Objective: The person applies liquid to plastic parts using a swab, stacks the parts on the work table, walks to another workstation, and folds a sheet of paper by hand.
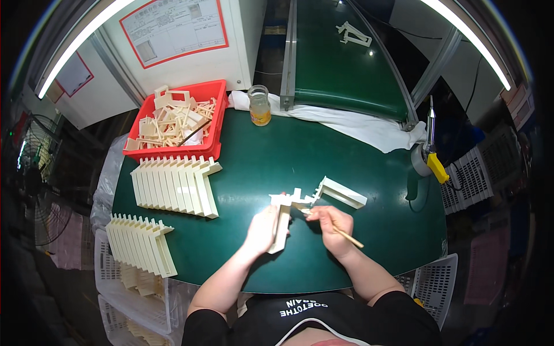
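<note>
My left hand point(262, 229) is closed around a long cream plastic part point(281, 228), held tilted above the green table. At its far end the part has a branching, tab-like piece. My right hand point(334, 226) pinches a slim tool with a pale wooden handle point(351, 238); its tip points at that far end, and I cannot make out what kind of tip it is. Just beyond my right hand, a similar cream plastic part point(343, 193) lies on the table. Two rows of such parts stand on the left, a farther row point(173, 187) and a nearer row point(140, 245).
A red bin point(214, 135) full of cream plastic pieces stands at the back left, beside a glass jar point(259, 106). White cloth point(346, 124) lies along a green conveyor point(346, 75) carrying one piece. A yellow-handled soldering iron point(437, 167) stands at right. White baskets point(135, 297) sit below the table.
</note>
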Demonstrator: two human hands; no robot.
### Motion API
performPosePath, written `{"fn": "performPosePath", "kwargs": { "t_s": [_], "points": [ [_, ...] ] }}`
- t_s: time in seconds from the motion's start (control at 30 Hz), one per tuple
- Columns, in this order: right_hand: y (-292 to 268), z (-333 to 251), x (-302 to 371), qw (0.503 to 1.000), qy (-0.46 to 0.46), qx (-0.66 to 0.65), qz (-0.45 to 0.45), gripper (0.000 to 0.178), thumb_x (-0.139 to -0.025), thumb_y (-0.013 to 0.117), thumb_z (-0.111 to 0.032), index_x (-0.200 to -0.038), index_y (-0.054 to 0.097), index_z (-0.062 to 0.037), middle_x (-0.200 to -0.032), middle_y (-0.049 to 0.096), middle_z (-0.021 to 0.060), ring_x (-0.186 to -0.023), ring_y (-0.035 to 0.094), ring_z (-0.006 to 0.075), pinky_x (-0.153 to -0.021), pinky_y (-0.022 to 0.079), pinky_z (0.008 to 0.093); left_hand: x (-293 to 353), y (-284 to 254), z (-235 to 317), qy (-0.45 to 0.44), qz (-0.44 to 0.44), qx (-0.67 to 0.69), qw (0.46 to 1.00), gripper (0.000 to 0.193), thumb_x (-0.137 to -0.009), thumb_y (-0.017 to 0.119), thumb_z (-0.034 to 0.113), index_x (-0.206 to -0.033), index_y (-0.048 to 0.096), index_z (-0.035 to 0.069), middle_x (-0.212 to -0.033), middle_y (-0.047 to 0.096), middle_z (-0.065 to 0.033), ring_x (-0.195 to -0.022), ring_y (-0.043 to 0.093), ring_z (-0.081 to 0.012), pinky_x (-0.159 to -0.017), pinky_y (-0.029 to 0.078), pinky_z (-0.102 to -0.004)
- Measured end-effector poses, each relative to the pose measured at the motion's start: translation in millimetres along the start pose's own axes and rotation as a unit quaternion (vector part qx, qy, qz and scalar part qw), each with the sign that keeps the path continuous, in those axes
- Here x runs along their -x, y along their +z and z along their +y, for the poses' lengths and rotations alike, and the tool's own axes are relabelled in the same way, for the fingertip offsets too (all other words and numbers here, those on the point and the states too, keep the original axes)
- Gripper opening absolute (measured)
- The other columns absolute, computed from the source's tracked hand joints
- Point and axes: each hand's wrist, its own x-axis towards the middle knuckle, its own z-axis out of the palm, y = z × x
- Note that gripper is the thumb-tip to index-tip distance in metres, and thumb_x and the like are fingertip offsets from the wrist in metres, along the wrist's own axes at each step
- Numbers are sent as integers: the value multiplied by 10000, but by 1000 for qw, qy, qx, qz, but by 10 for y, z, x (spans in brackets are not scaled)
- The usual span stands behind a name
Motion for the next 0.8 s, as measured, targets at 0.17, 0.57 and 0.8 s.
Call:
{"fn": "performPosePath", "kwargs": {
  "t_s": [0.17, 0.57, 0.8],
  "points": [
    [75, -88, 76, 993, -88, -78, 17, 291, -1001, 541, -186, -804, 677, -20, -845, 711, 141, -828, 685, 308, -855, 523, 426, -31, 29, -95, 74, -32, -189, 979, 548, -1062, 315, 452, -1297, 515, 0, -858, 631, -78, -642, 638, -161, -570, 539, -293],
    [198, 52, 257, 936, 86, -311, -138, 368, -1040, 469, -211, -841, 635, 52, -916, 658, 193, -794, 696, 262, -756, 571, 359, -18, -422, 312, 215, 88, 63, 971, 489, -1067, 359, 416, -1378, 509, 70, -926, 619, -5, -681, 592, -71, -599, 520, -242],
    [-257, 57, -173, 989, -60, -98, 88, 257, -1038, 483, -229, -995, 615, -13, -983, 644, 127, -976, 622, 215, -974, 437, 370, 272, -1934, 1038, 345, 292, -32, 891, 517, -1054, 309, 444, -1314, 492, 36, -1072, 637, -118, -767, 688, -226, -610, 596, -338]
  ]
}}
